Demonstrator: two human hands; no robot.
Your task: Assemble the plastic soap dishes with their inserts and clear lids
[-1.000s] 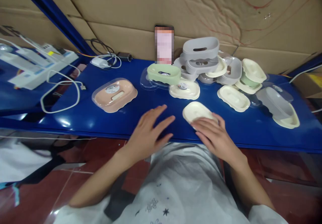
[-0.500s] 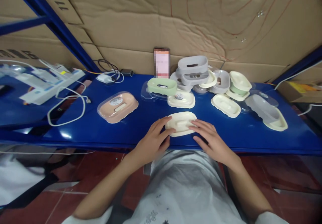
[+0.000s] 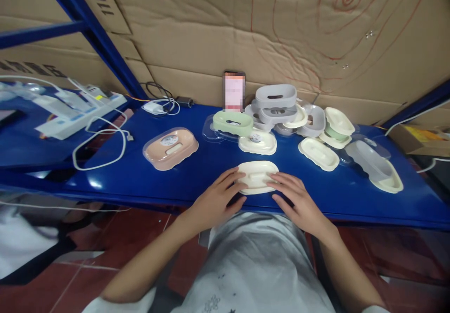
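Cream soap dish (image 3: 258,176) at lower centre of frame, flat on blue shelf (image 3: 147,182) near front edge. My left hand (image 3: 216,199) touches its left end, fingers loosely spread, not closed around it. My right hand (image 3: 298,201) touches right end, fingers likewise extended. Pink dish in clear lid (image 3: 170,142) left of centre. Green dish (image 3: 232,122) and phone (image 3: 234,91) behind. Grey and cream pile (image 3: 288,111) toward upper right. White cable (image 3: 100,146) at left.

Glossy blue shelf (image 3: 197,163), matt cream plastic tray (image 3: 258,176)
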